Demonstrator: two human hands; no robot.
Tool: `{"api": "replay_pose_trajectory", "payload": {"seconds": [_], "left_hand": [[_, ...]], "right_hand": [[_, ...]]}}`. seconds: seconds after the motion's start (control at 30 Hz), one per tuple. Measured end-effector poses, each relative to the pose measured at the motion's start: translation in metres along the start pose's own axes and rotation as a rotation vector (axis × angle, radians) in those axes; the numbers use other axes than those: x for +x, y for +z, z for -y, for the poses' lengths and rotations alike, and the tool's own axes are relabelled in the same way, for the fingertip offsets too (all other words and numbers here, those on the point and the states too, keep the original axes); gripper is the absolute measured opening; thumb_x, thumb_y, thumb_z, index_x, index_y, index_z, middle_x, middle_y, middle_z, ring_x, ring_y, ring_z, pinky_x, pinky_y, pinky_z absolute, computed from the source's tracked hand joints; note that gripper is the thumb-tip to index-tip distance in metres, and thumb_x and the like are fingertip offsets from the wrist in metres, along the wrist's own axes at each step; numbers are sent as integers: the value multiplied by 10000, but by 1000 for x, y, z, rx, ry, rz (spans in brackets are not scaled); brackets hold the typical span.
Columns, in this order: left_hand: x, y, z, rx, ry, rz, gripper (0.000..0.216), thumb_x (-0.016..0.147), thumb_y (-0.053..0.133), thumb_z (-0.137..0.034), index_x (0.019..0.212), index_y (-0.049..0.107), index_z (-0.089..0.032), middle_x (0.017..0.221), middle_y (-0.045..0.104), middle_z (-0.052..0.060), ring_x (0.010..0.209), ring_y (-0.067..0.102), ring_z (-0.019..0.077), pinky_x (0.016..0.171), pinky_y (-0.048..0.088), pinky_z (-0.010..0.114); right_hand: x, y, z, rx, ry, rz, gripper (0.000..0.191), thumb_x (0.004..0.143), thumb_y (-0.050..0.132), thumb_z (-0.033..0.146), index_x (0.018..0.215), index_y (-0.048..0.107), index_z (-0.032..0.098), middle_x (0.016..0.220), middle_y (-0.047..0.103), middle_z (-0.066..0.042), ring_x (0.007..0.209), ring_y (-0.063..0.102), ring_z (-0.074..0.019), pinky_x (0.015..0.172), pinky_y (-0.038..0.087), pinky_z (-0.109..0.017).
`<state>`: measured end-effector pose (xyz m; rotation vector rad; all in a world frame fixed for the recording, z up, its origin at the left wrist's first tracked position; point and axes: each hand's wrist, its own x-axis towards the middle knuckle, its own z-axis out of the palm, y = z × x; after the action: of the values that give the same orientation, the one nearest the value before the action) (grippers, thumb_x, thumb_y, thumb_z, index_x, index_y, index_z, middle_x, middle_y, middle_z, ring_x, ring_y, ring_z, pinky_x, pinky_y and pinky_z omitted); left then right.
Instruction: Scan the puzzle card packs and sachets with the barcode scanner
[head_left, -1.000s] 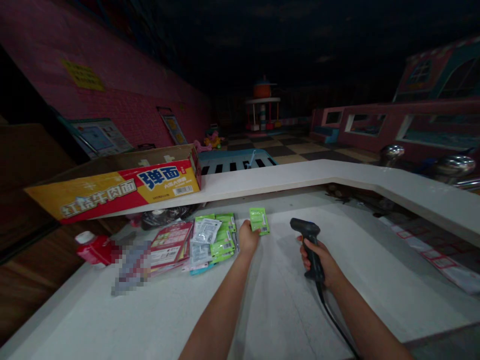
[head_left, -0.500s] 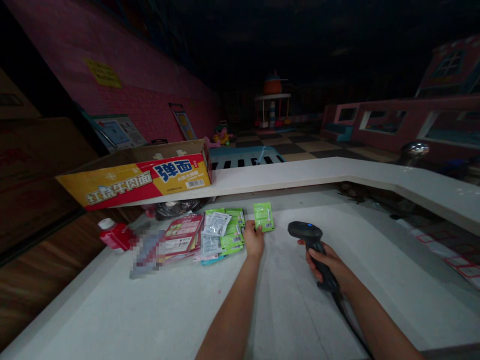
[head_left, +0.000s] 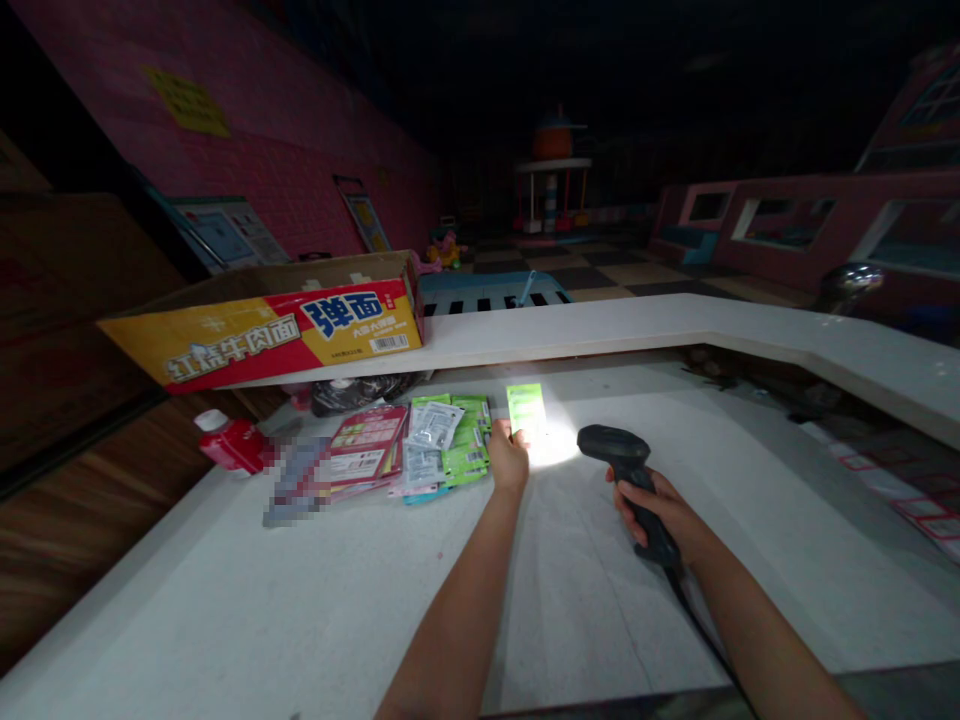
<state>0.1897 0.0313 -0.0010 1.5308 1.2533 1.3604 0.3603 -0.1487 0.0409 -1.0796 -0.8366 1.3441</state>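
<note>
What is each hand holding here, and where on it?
The left hand pinches the green packet at its lower left corner. The right hand wraps the scanner by its handle.

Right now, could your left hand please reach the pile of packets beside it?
Probably yes: the left hand holds a green packet, with the pile of packets lying right beside it on the white counter and nothing between them, though it would first have to free its fingers.
</note>
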Motion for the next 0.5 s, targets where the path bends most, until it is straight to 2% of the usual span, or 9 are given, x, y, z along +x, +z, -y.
{"api": "replay_pose_trajectory", "payload": {"seconds": [0.3, 0.5], "left_hand": [[1, 2, 2, -69, -33, 26, 119, 779, 543, -136, 851, 482, -208, 768, 625, 13, 638, 627, 160, 572, 524, 264], [0, 0, 1, -19, -6, 42, 103, 788, 567, -176, 838, 483, -208, 715, 606, -11, 613, 610, 152, 599, 511, 270]], "right_hand": [[1, -3, -2, -12, 8, -10, 420, 757, 750, 457, 1042, 585, 197, 581, 567, 51, 347, 465, -82, 324, 361, -190], [7, -6, -3, 27, -20, -57, 414, 757, 755, 459, 1032, 599, 192, 578, 564, 48, 357, 475, -88, 330, 370, -195]]}}
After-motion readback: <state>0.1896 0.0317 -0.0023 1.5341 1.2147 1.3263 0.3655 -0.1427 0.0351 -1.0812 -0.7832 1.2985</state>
